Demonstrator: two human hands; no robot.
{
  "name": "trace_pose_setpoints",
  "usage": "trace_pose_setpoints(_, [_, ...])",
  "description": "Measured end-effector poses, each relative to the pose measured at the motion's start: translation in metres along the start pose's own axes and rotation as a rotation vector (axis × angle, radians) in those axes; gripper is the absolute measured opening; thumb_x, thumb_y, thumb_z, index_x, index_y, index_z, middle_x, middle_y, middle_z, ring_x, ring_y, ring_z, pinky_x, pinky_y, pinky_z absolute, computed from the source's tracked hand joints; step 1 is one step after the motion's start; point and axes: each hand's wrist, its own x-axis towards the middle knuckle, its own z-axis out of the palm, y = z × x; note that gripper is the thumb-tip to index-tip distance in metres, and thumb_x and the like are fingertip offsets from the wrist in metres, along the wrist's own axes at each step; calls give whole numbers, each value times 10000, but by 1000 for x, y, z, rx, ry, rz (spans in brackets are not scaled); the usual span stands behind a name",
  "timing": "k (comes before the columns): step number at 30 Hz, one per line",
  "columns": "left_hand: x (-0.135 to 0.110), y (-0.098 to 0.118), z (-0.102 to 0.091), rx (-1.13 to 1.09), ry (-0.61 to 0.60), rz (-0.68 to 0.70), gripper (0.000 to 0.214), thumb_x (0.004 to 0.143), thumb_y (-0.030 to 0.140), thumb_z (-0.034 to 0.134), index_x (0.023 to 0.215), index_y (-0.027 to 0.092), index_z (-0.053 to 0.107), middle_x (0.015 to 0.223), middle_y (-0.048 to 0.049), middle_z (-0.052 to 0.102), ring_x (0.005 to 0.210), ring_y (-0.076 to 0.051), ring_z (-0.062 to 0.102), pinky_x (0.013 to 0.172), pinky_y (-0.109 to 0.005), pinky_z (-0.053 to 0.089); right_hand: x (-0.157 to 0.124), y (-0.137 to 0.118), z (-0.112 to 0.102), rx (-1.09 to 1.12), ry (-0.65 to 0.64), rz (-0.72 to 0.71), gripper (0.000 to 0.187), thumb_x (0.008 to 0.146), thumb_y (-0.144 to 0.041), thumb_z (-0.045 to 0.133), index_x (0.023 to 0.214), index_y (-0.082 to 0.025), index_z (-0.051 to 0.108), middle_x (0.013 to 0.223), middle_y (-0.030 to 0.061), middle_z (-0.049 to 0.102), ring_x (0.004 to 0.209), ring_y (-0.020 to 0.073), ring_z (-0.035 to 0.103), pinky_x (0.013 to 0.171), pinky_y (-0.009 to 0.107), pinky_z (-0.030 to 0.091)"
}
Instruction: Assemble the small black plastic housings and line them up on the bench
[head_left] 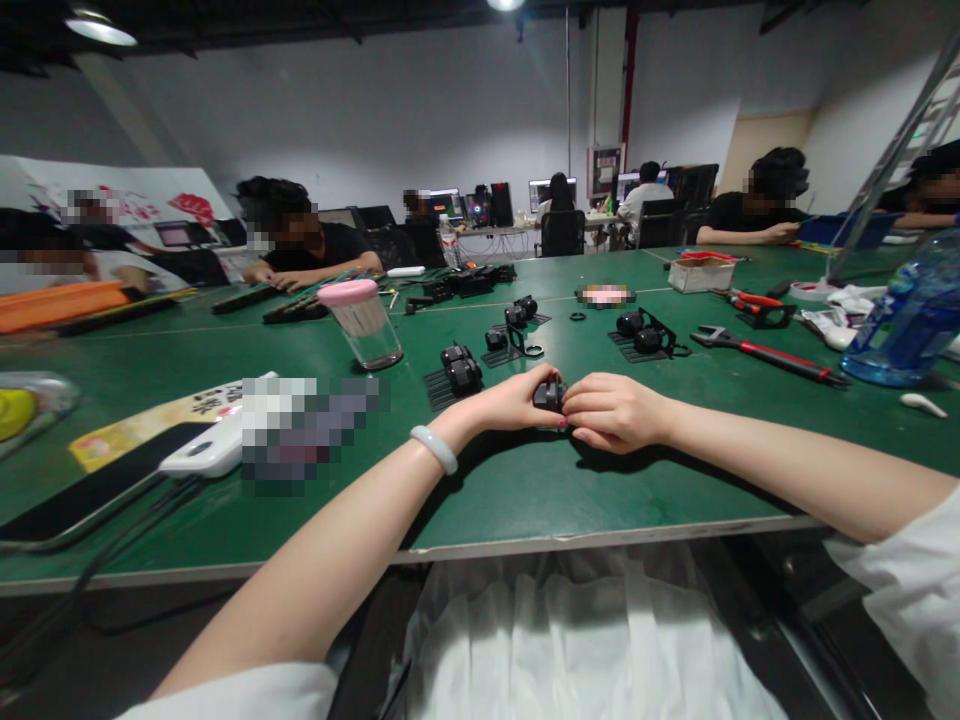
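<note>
Just above the green table (480, 505), my left hand (517, 400) grips a small black part (550, 394) between thumb and fingers. Its exact kind is too small to make out. My right hand (616, 410) meets it from the right, fingertips pinched against the part's right side. Close by on the left sits a similar black assembly (460, 370) on a slatted base. Beyond my hands are more such black pieces (517, 312) and a loose black ring (577, 316). Another black assembly (643, 335) lies to the right.
At left are a phone (97, 485), a white power bank (202, 447) with cables and a pink-lidded cup (361, 325). An adjustable wrench (772, 358), red-handled pliers (754, 301), a white box (701, 274) and a blue bottle (900, 320) are at right. People sit across the table.
</note>
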Motion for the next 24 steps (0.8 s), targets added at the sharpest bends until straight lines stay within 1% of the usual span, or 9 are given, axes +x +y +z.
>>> trace_pose_setpoints(6, [0,1,0,10,-3,1,554,587,485,566,1019,175,407,888,-8,495,771,-160,467,663,-257,364,0,1,-1,-4,-3,8,155,775,-216,426,801,-122,546,808,80,590,882,167,499,742,304,423])
trace_pose_setpoints(18, [0,-1,1,3,3,10,554,585,482,572,1015,172,411,880,-4,494,768,-157,466,655,-251,363,0,1,0,-15,6,20,155,776,-215,423,813,-126,545,831,76,595,884,170,499,739,309,422])
trace_pose_setpoints(24, [0,-1,1,-8,-2,4,547,587,478,573,1011,174,407,888,-4,490,777,-158,463,656,-246,360,0,1,0,-17,-10,61,151,777,-197,416,822,-132,545,867,78,588,902,176,492,744,313,418])
